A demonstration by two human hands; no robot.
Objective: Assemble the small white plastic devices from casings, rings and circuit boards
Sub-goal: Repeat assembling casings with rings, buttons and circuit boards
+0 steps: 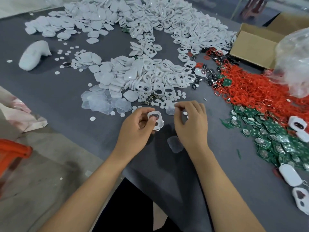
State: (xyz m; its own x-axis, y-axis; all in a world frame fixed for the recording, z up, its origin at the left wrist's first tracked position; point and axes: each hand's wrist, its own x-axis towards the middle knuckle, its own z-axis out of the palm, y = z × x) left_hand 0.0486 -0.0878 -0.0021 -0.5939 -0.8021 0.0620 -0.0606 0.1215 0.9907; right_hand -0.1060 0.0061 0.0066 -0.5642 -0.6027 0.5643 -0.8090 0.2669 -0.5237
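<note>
Both forearms are bare from the near edge of the view up to the wrists, with no sleeve showing on either. The left hand (136, 129) and the right hand (190, 124) are bare too, with short, unpainted nails. Between the forearms, at the near edge, is dark, plain black clothing (127, 206) on the person's lap.

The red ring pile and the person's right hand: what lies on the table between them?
In the head view, bare grey table separates red ring pile from right hand.
</note>
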